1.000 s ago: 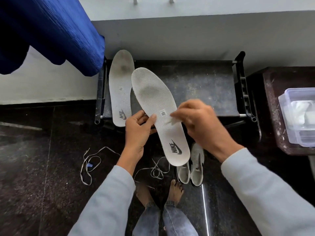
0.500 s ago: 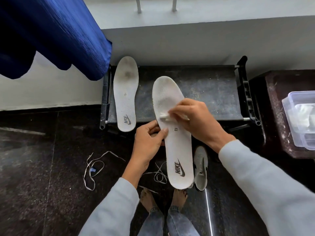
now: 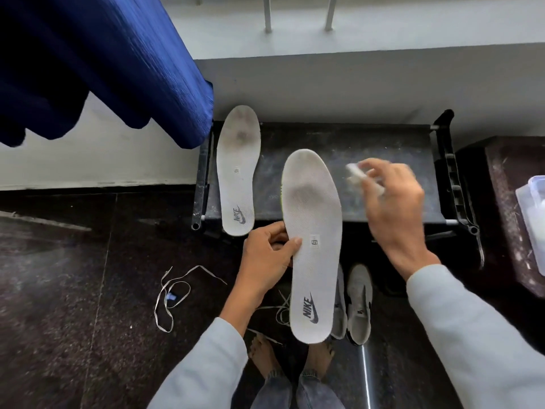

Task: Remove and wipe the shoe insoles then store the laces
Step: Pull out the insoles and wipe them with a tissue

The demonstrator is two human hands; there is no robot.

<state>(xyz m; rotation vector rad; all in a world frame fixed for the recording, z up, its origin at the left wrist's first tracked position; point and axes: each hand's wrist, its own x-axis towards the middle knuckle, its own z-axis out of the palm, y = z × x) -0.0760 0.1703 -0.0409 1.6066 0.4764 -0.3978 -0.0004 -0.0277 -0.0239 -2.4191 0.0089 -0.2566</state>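
Insole [image 3: 312,231] wiping step
Grip: left hand [image 3: 267,255] clamps its edge, centre frame; right hand [image 3: 395,208] pinches white wipe [image 3: 358,175], clear of it, right of centre. Press firmly across grey forefoot patch [image 3: 303,196].

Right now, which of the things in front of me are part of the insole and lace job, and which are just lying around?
Job: held insole in left hand, second insole, wipe in right hand, loose laces, shoes.
Lying about: blue cloth, side table, window bars.
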